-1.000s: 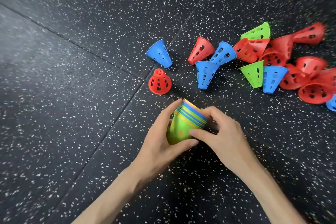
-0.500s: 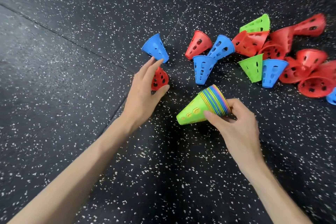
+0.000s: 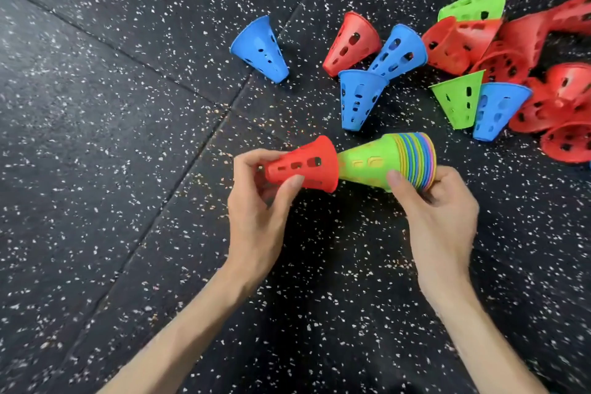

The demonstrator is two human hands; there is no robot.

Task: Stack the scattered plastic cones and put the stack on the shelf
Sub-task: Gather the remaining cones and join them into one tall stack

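My right hand (image 3: 438, 211) grips a stack of nested cones (image 3: 396, 161) by its wide end; the outermost cone is green and the stack lies sideways with its tip pointing left. My left hand (image 3: 256, 201) holds a single red perforated cone (image 3: 307, 165) by its narrow end, its wide mouth slipped over the stack's tip. Both are held above the floor.
Loose cones lie on the speckled black rubber floor (image 3: 112, 169): a blue one (image 3: 260, 49) apart at the centre top, a red one (image 3: 351, 41) and two blue ones (image 3: 359, 99) beside it, and a pile of red, green and blue cones (image 3: 527, 80) at the right. No shelf is in view.
My left hand picked the red cone off the floor and brought it right, onto the tip of the stack. The stack stayed in my right hand.
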